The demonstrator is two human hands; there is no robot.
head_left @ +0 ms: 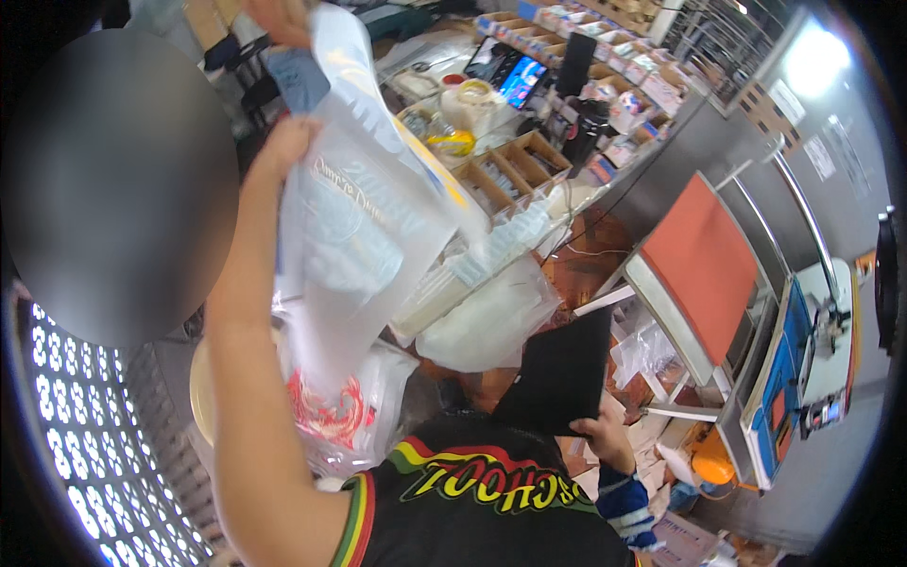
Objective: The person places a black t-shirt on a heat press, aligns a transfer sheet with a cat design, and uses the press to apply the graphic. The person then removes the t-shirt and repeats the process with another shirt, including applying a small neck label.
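My left arm reaches forward, and my left hand (293,144) grips the edge of a large translucent printed sheet (378,231). The sheet hangs down, slightly smeared by motion, with pale blue, white and yellow prints. At its far top edge is another hand (282,21), blurred, seemingly a different person's. Low on the right, my right hand (605,437), with a blue and white cuff at the wrist, pinches the lower edge of a flat black piece (559,373). Below the hanging sheet lies clear plastic with a red print (331,411).
A cluttered bench ahead holds cardboard trays (515,175), a lit screen (521,77) and rows of small boxes (652,85). To the right stand a red-topped table (699,274) and a press-like machine (827,321). An orange object (715,458) sits low at right.
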